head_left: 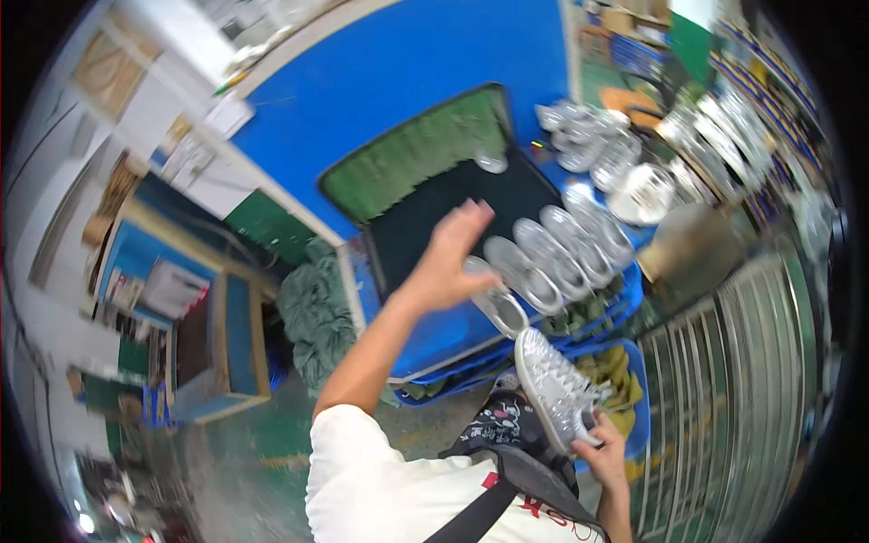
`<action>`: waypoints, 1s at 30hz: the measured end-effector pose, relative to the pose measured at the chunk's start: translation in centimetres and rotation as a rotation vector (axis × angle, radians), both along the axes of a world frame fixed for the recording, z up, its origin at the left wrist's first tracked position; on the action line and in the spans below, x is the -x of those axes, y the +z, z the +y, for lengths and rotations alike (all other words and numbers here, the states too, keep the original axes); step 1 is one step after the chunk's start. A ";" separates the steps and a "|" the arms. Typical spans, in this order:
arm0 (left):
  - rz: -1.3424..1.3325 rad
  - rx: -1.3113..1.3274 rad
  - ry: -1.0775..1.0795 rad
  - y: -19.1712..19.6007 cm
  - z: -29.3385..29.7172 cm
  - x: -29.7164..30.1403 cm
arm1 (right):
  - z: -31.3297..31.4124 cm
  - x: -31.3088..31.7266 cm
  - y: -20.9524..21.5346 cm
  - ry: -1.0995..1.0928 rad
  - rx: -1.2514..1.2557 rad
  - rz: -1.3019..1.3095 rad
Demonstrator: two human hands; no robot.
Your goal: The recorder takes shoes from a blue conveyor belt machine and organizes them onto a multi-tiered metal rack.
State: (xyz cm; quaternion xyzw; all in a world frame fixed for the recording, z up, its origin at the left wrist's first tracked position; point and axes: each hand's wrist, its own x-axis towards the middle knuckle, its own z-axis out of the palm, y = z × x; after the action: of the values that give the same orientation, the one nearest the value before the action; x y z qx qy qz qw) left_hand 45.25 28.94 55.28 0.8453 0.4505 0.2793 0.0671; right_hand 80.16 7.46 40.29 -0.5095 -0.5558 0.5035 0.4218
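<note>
- Hands first: left hand (450,262) reaches out over the table, fingers spread apart and clamped on nothing; its palm hovers at, maybe touching, the nearest sole in the row (496,297) — contact is hard to tell through the blur.
- Right hand (604,448) stays low near the body with fingers closed around the heel end of a silver glitter sneaker (552,385), toe pointing up toward the table and upper facing the camera; judging by the grip, it's held by the end so the rest stays free.
- Row of shoes (552,253) lies sole-up, side by side, along the near right edge of the black mat (453,213); the tidy line looks like deliberate staging.
- Green mat (412,158) sits just behind the black one, both on the blue table (398,63).
- Loose pile of more silver shoes (588,136) at the table's far right, unsorted.
- Blue bins (625,362) under the table edge hold yellow-green material.
- Metal roller rack (724,389) to the right; green cloth heap (317,312) to the left on the floor.
</note>
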 end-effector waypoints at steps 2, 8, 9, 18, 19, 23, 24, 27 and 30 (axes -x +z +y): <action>-0.072 -0.260 0.452 4.4 1.6 6.2 | 2.6 3.6 -0.4 0.144 -0.052 -0.076; 0.045 -0.931 0.959 13.0 9.2 28.0 | 9.7 15.8 -4.5 0.440 -0.264 -0.264; 0.202 -0.936 1.013 13.2 10.8 31.2 | 11.0 17.3 -5.3 0.425 -0.407 -0.311; -0.247 -0.510 0.576 -1.6 22.1 22.5 | 14.7 21.5 -9.7 0.246 -0.411 -0.561; -0.181 -0.219 0.322 -4.7 24.1 20.4 | 14.6 21.8 -9.6 0.239 -0.388 -0.567; -0.690 0.855 -0.136 -15.9 34.0 10.9 | 14.9 22.4 -9.2 0.199 -0.282 -0.541; -0.719 0.875 -0.053 -18.2 37.0 11.1 | 15.0 22.6 -9.3 0.191 -0.287 -0.544; -0.737 0.822 0.183 -21.3 45.0 14.9 | 14.2 22.5 -10.3 0.161 -0.297 -0.570; -0.069 0.314 0.929 -20.5 51.5 28.0 | 12.7 22.6 -12.2 0.160 -0.325 -0.511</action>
State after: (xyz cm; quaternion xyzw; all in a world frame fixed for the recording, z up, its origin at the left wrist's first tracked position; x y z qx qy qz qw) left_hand 17.26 80.47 34.80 0.5250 0.8141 0.2361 0.0769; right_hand 57.57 20.15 28.07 -0.5003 -0.7554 0.2952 0.3033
